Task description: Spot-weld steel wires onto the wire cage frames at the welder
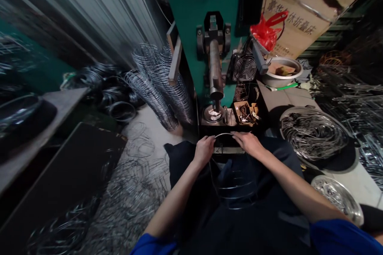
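Note:
A round wire frame (236, 187) like a small basket hangs over my lap, its lower hoops showing against dark clothing. The curved top wire bridges the space between my two hands. My left hand (204, 150) pinches that wire at its left side, fingers closed. At the other end, my right hand (249, 143) grips it between thumb and fingers. Just beyond the hands stands a green machine (187, 20) with a metal cylinder arm (214, 67) pointing down toward me. The frame's sides are partly lost in the dark cloth.
Tall stacks of wire baskets (163, 87) lean left of the machine. Bent wire pieces (134, 195) cover the floor at left. To the right are a tray of wire hoops (314, 133), a metal bowl of small parts (338, 197), a basin (283, 79) and a small fan (244, 67).

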### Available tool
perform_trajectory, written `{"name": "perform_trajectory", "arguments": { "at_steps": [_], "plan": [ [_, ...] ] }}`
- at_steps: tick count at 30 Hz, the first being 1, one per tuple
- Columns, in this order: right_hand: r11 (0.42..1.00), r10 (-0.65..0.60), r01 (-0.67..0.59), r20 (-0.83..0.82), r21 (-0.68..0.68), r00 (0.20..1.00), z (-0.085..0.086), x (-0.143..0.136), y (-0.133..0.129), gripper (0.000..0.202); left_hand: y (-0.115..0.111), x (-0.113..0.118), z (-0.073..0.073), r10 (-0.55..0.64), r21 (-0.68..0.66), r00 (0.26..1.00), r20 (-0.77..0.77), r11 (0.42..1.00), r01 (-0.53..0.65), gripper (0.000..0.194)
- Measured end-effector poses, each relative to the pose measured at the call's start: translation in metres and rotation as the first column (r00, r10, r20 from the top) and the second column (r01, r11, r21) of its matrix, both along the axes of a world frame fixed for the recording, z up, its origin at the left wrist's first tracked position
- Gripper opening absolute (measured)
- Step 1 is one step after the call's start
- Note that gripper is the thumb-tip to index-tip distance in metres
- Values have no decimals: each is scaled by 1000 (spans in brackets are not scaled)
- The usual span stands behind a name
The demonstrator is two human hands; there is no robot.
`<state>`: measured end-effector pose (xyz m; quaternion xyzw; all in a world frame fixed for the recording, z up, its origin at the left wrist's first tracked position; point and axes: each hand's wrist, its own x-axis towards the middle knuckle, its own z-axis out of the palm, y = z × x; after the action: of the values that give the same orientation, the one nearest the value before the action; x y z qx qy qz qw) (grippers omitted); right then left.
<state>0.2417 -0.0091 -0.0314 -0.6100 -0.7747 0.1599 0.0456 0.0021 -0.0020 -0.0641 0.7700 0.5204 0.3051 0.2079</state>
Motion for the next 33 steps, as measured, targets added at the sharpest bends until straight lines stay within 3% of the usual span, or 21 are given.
{"name": "perform_trajectory", "arguments": {
  "at_steps": [11,16,24,33],
  "plan": [
    [993,-23,3,172,115,985,57,-13,34,41,37,-8,61,-31,143,999,-26,989,34,17],
    [991,-15,-14,218,132,976,68,-20,41,44,48,-10,80,-32,182,973,-227,980,75,24],
    [996,-3,-21,250,92,968,85,-29,50,46,59,-12,96,-33,167,946,-323,982,91,23],
    [996,-5,-19,255,92,967,89,-27,55,45,64,-13,97,-57,208,964,-259,972,113,23]
  ]
}}
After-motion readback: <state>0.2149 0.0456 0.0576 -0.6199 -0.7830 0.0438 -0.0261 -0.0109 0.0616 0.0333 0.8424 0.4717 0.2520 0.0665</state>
